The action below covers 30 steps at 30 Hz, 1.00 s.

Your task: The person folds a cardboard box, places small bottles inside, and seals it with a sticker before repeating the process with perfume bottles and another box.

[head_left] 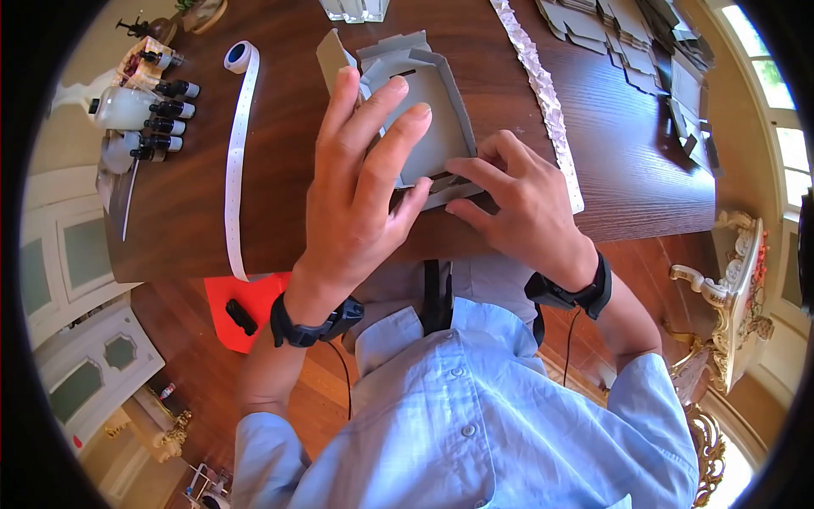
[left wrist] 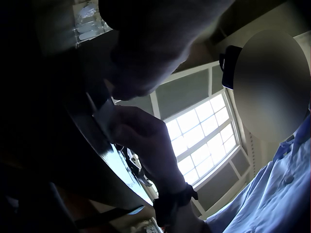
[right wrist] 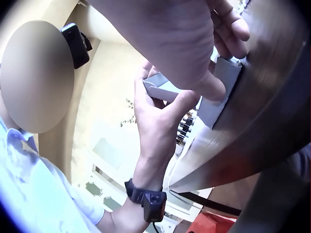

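Note:
A grey cardboard box (head_left: pixel 434 127), partly folded with its walls raised and top open, lies on the table in front of me. My left hand (head_left: pixel 356 187) is over its left side, fingers spread and nearly straight, thumb tip at the near wall. My right hand (head_left: pixel 530 195) is at the near right corner, thumb and index finger pinching the near wall of the box. From the left wrist view, the right hand (left wrist: pixel 146 136) shows with its fingertips on a thin cardboard edge. In the right wrist view, the left hand (right wrist: pixel 155 121) overlaps a raised flap (right wrist: pixel 165 89).
Left on the dark wooden table (head_left: pixel 288 170) lies a white tape roll (head_left: pixel 242 58), its strip unrolled toward me. Several dark-capped bottles (head_left: pixel 174 110) stand further left. A crinkled pale strip (head_left: pixel 543 85) runs along the right, with flat cardboard pieces (head_left: pixel 627 42) stacked beyond. Clear glassware (head_left: pixel 354 10) is at the back.

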Each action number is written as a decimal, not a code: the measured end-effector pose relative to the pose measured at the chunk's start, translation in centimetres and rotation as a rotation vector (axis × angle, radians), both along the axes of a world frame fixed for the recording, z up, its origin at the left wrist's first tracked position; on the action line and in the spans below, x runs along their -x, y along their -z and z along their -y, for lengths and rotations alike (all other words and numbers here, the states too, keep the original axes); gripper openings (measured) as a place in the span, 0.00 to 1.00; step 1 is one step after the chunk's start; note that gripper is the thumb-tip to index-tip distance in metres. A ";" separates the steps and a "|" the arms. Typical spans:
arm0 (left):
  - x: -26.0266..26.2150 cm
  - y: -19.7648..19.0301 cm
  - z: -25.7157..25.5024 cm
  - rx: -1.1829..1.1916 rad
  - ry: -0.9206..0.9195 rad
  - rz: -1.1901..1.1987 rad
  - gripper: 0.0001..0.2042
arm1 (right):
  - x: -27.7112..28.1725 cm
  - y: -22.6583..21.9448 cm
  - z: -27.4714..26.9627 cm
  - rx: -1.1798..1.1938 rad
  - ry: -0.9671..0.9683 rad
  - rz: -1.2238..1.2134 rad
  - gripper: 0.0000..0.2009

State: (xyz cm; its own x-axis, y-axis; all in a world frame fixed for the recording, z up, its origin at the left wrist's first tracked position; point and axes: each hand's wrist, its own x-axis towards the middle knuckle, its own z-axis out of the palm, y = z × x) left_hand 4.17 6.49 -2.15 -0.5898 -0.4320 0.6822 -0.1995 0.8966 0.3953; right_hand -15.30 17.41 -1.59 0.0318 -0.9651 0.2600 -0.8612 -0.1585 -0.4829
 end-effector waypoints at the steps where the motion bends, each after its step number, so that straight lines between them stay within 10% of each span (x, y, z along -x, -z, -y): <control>1: 0.1 -0.1 -0.1 0.003 -0.012 -0.002 0.44 | -0.4 0.0 -0.1 0.000 0.000 0.001 0.18; 24: -0.3 -0.4 -0.2 0.006 -0.030 0.025 0.46 | 1.8 -2.7 3.9 -0.280 -0.206 0.009 0.07; 30: -0.7 -0.6 -0.4 -0.033 -0.016 0.042 0.47 | 1.8 -1.4 4.2 -0.026 -0.278 -0.046 0.07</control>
State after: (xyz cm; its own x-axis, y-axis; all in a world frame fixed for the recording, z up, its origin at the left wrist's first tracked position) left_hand 4.84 6.92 -1.58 -0.6106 -0.4635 0.6421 -0.2304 0.8797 0.4160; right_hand -17.14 13.22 -0.22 0.3070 -0.9241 0.2277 -0.8076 -0.3795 -0.4514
